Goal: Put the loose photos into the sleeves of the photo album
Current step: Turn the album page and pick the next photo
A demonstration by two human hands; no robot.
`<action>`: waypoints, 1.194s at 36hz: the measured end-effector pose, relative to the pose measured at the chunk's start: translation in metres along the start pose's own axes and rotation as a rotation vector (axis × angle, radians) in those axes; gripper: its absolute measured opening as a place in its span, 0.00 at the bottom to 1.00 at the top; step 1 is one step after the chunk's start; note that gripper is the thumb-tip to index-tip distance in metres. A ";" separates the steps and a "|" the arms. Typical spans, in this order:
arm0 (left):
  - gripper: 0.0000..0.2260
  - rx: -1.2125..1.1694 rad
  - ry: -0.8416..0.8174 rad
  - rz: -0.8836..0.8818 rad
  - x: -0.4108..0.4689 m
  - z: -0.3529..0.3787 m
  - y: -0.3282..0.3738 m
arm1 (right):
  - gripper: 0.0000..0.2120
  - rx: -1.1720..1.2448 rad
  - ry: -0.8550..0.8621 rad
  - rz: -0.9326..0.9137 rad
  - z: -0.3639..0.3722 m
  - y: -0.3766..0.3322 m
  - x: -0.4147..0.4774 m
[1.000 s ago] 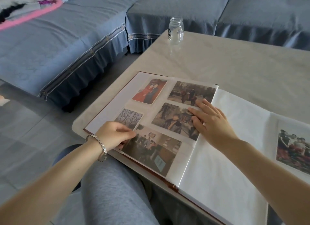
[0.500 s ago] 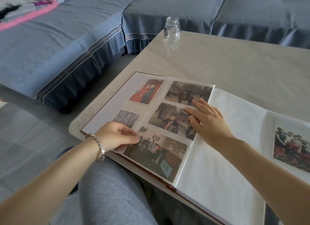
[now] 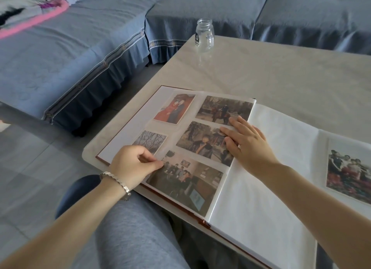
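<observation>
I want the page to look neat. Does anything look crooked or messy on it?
Nothing is spilled or torn. Only the clear sheet looks a bit rippled near the tree photo, where the left hand pinches its edge. The right hand rests flat on the photos beside the fold.

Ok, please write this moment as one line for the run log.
left hand: pinches group photo corner | right hand: flat on middle photo | album: open on table
</observation>
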State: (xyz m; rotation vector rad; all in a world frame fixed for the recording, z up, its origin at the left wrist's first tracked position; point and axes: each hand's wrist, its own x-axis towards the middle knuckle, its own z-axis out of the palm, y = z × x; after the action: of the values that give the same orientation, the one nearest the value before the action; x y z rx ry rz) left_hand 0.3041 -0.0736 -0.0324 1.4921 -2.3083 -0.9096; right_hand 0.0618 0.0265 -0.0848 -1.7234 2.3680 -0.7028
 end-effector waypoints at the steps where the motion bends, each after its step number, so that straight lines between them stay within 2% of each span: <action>1: 0.06 0.007 0.037 0.029 -0.002 0.001 -0.001 | 0.31 0.000 0.004 0.000 0.000 0.000 0.000; 4: 0.07 0.022 0.146 0.099 -0.006 0.004 -0.003 | 0.26 0.000 0.002 0.005 0.000 -0.001 -0.001; 9: 0.07 0.092 0.292 0.342 -0.011 0.011 -0.011 | 0.26 0.005 -0.007 0.006 -0.001 -0.002 -0.001; 12: 0.07 0.096 0.351 0.390 -0.012 0.013 -0.014 | 0.26 0.003 -0.009 0.008 -0.002 -0.002 -0.001; 15: 0.07 0.007 0.381 0.328 -0.013 0.013 -0.009 | 0.26 0.006 -0.008 0.006 -0.002 -0.003 -0.001; 18: 0.10 -0.146 0.369 0.159 -0.014 0.014 -0.002 | 0.26 -0.002 -0.019 0.009 -0.003 -0.003 -0.001; 21: 0.07 -0.294 0.333 0.015 -0.011 0.013 0.000 | 0.27 -0.008 -0.027 0.013 -0.004 -0.004 -0.001; 27: 0.07 -0.370 0.319 0.011 -0.011 0.012 0.000 | 0.27 -0.006 -0.022 0.012 -0.004 -0.004 -0.001; 30: 0.07 -0.515 0.259 -0.070 -0.009 0.008 -0.001 | 0.27 -0.004 -0.023 0.009 -0.003 -0.004 -0.002; 32: 0.08 -0.526 0.199 -0.129 -0.007 0.005 0.000 | 0.26 0.001 -0.013 0.004 -0.003 -0.004 -0.002; 34: 0.12 -0.391 0.126 -0.142 -0.006 0.006 -0.001 | 0.26 0.001 -0.014 0.004 -0.004 -0.005 -0.002; 36: 0.15 -0.101 0.096 -0.054 -0.009 0.013 -0.001 | 0.27 -0.003 -0.024 0.007 -0.004 -0.005 -0.002; 38: 0.16 0.170 0.175 0.202 -0.011 0.025 -0.003 | 0.27 -0.005 -0.023 0.005 -0.004 -0.005 -0.002; 40: 0.14 0.216 0.196 0.490 -0.013 0.038 -0.002 | 0.27 -0.004 -0.011 0.003 -0.002 -0.004 -0.002; 43: 0.17 0.136 -0.114 0.747 -0.022 0.051 0.010 | 0.29 0.013 0.023 -0.001 0.001 -0.002 -0.002</action>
State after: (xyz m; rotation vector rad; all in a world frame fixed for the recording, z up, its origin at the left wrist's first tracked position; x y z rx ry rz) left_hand 0.2805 -0.0326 -0.0625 0.5076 -2.7233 -0.6331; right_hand 0.0645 0.0276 -0.0849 -1.7207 2.3724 -0.7406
